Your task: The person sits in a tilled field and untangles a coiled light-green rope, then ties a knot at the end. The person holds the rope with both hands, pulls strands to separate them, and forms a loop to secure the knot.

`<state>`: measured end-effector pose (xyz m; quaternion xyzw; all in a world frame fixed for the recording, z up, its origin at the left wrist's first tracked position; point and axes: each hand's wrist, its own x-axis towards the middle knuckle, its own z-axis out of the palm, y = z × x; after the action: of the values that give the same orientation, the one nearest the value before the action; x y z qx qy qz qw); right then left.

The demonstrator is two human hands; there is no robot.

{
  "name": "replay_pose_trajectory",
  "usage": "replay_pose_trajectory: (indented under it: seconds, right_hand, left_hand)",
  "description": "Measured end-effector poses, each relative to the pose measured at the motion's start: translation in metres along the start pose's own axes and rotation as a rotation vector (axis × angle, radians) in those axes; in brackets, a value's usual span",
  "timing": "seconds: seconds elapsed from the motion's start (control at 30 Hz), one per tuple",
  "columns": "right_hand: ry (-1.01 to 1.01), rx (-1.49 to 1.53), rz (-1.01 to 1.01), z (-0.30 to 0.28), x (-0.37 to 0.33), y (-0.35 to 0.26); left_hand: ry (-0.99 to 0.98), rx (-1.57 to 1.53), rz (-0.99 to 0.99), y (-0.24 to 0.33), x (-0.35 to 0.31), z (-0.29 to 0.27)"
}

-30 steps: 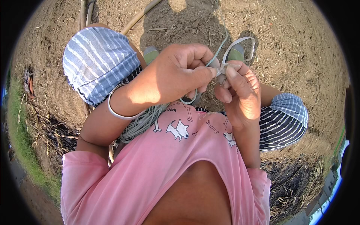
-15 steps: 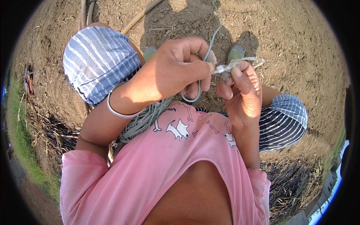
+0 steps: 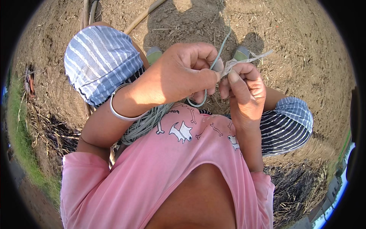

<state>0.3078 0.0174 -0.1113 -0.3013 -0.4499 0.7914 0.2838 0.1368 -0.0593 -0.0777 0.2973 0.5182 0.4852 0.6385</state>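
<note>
My left hand (image 3: 192,68) is closed, thumb and forefinger pinching one end of a thin, whitish translucent plastic strip (image 3: 228,67). Close beside it, my right hand (image 3: 246,87) pinches the same strip between thumb and bent fingers, while a loose tail sticks out to the right. A pale green cord (image 3: 222,47) comes down from the far side, runs past my left fingertips and hangs in a small loop below them. Whether the strip is wrapped around the cord, I cannot tell. Under my left forearm lies a coiled bundle of grey-green cord (image 3: 146,123).
Dry brown soil (image 3: 305,57) with straw bits spreads around my feet. Wooden poles (image 3: 143,16) lie at the far left. Dark, dry stalks (image 3: 295,187) lie at the near right, and green grass (image 3: 23,141) edges the left. My knees flank my hands.
The strip, earlier stretched more flatly between my fingers, now looks bunched and twisted, its tail pointing further up. Both hands shifted slightly, and the cord leans more to the right.
</note>
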Motion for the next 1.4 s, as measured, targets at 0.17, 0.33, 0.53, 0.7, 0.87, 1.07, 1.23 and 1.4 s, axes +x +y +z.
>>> replay_pose_trajectory:
  seconds: [0.17,0.33,0.53,0.7,0.87,1.07,1.23,1.4]
  right_hand:
    - [0.067,-0.057,-0.144,0.007,0.0,0.005]
    - [0.038,-0.127,-0.149,0.008,-0.007,0.004]
    - [0.081,-0.154,-0.069,0.012,-0.006,0.002]
    - [0.049,-0.018,-0.018,0.006,-0.003,0.003]
    - [0.042,-0.015,-0.096,0.008,-0.004,0.002]
    - [0.011,-0.011,-0.129,0.004,-0.004,0.005]
    - [-0.054,-0.098,-0.229,0.003,-0.002,0.005]
    - [-0.026,0.006,-0.107,0.003,-0.003,0.004]
  left_hand:
    - [0.034,0.05,0.032,-0.003,0.0,0.001]
    - [0.048,0.087,0.043,-0.005,0.0,0.0]
    - [0.04,0.101,0.067,-0.007,0.0,0.001]
    - [0.05,0.099,0.051,-0.005,0.0,0.001]
    - [0.064,0.029,0.057,-0.005,0.001,-0.001]
    - [0.044,-0.031,0.04,-0.005,0.002,-0.002]
    - [0.031,-0.019,-0.011,0.0,0.003,0.001]
    - [0.025,0.019,0.012,-0.002,0.002,0.0]
